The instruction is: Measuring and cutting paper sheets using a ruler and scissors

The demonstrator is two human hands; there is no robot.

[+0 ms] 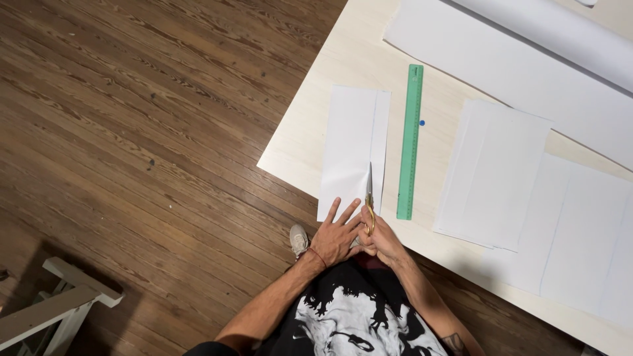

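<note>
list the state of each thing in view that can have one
sheet of paper: flat on the table, partly cut from its near edge
scissors: blades in the cut, held
right hand: gripping the scissors' handles
left hand: fingers spread, pressing the sheet
green ruler: lying flat, untouched
paper stack: lying flat
paper roll: partly unrolled

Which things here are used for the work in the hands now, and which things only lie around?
In use:
- left hand, pressing the sheet flat
- right hand, holding the scissors
- white paper sheet, partly cut along a pencil line

Lying about:
- green ruler, beside the sheet
- small blue dot
- stack of white sheets
- large paper roll
</note>
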